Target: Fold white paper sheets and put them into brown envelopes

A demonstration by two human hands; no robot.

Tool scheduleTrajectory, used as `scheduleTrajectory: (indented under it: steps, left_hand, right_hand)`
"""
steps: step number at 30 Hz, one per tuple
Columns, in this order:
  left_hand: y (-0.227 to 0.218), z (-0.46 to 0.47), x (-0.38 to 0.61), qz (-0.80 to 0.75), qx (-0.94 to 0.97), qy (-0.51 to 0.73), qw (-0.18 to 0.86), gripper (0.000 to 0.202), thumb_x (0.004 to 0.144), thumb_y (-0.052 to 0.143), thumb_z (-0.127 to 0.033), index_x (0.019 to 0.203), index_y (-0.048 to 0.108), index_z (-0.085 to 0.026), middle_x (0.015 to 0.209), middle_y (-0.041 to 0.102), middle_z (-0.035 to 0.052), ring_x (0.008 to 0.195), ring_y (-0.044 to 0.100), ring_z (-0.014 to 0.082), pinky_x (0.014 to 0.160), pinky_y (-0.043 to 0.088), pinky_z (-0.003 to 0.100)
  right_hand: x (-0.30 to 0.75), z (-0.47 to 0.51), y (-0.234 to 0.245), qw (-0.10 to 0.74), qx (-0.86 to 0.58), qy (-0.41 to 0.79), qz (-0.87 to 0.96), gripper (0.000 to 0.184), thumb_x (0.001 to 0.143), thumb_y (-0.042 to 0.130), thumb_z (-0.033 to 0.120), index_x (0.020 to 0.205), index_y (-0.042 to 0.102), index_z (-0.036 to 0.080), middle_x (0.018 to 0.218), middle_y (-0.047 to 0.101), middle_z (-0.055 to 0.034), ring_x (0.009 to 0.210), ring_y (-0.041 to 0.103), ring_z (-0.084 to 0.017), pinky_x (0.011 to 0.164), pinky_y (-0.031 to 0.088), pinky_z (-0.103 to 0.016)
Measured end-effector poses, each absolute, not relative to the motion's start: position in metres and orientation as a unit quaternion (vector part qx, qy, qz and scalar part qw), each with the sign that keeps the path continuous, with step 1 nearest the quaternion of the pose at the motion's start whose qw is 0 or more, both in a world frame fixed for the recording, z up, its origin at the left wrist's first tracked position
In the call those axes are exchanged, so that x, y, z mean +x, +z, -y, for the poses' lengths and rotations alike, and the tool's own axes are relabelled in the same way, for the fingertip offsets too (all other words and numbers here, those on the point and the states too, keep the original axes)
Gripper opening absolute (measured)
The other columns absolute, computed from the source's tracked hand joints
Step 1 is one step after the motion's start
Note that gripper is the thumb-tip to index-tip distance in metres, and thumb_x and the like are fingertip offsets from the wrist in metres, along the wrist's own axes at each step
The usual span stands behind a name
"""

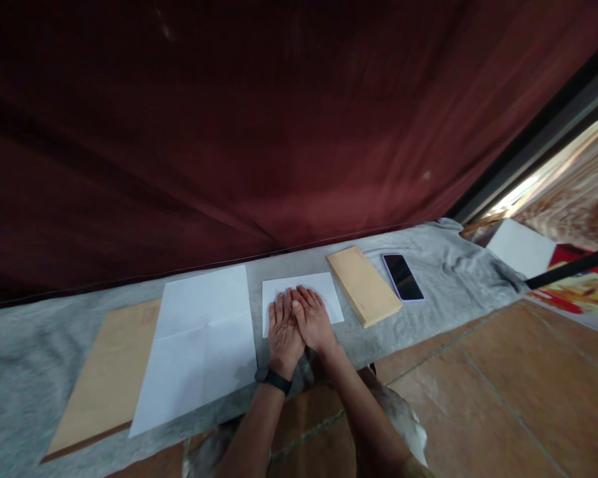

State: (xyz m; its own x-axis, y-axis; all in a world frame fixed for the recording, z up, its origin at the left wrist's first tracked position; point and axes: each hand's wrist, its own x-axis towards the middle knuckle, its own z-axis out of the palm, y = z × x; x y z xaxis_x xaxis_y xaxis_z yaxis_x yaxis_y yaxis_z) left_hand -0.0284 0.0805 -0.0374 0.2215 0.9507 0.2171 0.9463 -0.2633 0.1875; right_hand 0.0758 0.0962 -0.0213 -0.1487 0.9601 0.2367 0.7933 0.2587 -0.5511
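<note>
A folded sheet of white paper (331, 295) lies flat on the grey cloth in front of me. My left hand (285, 330), with a black band on its wrist, rests palm down on it with fingers stretched out. Beside it and partly over its edge, my right hand (313, 320) also presses flat on the paper, fingers extended. Both hands cover the middle of the sheet. Just right of the paper is a stack of tan envelopes (363, 285). To the left lies a larger white sheet (204, 345) with a crease across it.
Under the large sheet's left side is a big tan envelope (104, 372). A phone (403, 277) in a purple case lies right of the envelope stack. The grey cloth (453, 265) covers a narrow table against a dark red curtain (279, 133). Tiled floor (503, 378) shows at the right.
</note>
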Motion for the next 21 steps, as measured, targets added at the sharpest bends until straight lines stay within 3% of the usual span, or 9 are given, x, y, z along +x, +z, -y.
scheduleTrajectory:
  steps: [6,11,21]
  left_hand:
    - [-0.029,-0.085,-0.031,-0.631,0.768,0.109,0.013,0.056,0.099,0.032,-0.02,0.155,0.036,-0.016,0.163,0.033,0.0105,0.154,0.019,0.0277,0.124,0.023,0.052]
    - [-0.028,-0.092,-0.038,-0.654,0.746,0.125,-0.004,0.055,0.101,0.033,-0.028,0.155,0.037,-0.015,0.162,0.035,0.0104,0.153,0.025,0.0274,0.124,0.021,0.052]
    - [-0.033,-0.096,-0.044,-0.698,0.696,0.166,-0.022,0.059,0.101,0.03,-0.031,0.152,0.036,-0.001,0.158,0.038,0.0224,0.15,0.031,0.0307,0.122,0.026,0.052]
  right_hand:
    - [0.084,-0.101,-0.019,0.215,-0.622,0.115,0.744,0.048,0.107,0.03,0.036,0.145,0.053,0.016,0.155,0.046,-0.0106,0.147,0.036,-0.024,0.122,0.028,-0.046]
    - [0.099,-0.1,-0.025,0.191,-0.633,0.082,0.746,0.048,0.104,0.043,0.035,0.148,0.049,0.019,0.159,0.04,-0.0103,0.148,0.034,-0.027,0.121,0.027,-0.047]
    - [0.128,-0.09,-0.033,0.183,-0.638,0.034,0.747,0.052,0.103,0.045,0.036,0.151,0.044,0.017,0.161,0.035,-0.0148,0.148,0.033,-0.029,0.119,0.031,-0.048]
